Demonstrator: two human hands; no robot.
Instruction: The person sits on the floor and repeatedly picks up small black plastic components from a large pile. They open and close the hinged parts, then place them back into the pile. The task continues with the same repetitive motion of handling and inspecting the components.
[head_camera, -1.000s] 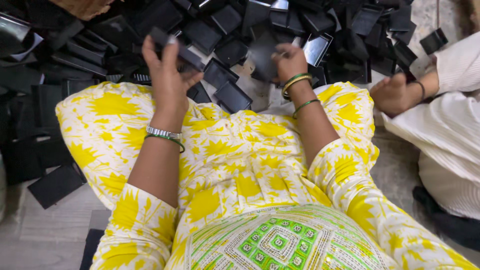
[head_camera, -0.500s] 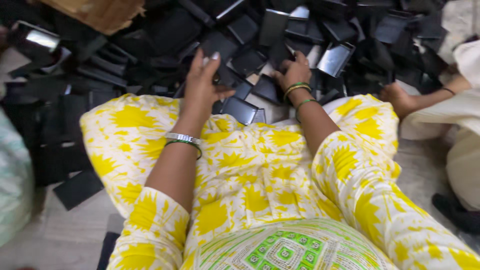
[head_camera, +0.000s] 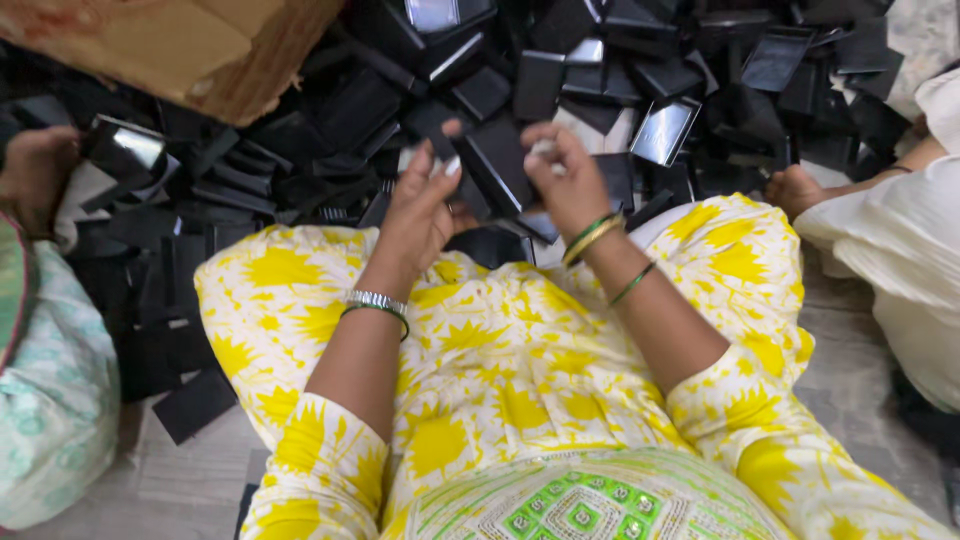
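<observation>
Both hands meet over the near edge of a heap of black flat pieces (head_camera: 620, 60) spread on the floor (head_camera: 180, 480). Between them sits one black flat piece (head_camera: 497, 165), tilted, raised just above the heap. The left hand (head_camera: 420, 205) holds its left side, fingers curled up against it with the thumb near its upper corner. The right hand (head_camera: 565, 175) is closed on its right edge, fingertips pinched together at the top of that edge. So both hands are clamped on the same piece, one to each side.

Just beyond the held piece, deeper in the heap, lie several pieces with shiny silver faces (head_camera: 663, 130). A brown cardboard box (head_camera: 180, 45) stands at the heap's far left corner. At the heap's left side another person's hand (head_camera: 35, 170) rests beside a shiny piece (head_camera: 125, 148). At the heap's right side a third person in pale cloth (head_camera: 900, 260) has a hand (head_camera: 795, 190) touching the black pieces. The wearer's yellow patterned lap (head_camera: 500, 360) lies against the heap's near edge.
</observation>
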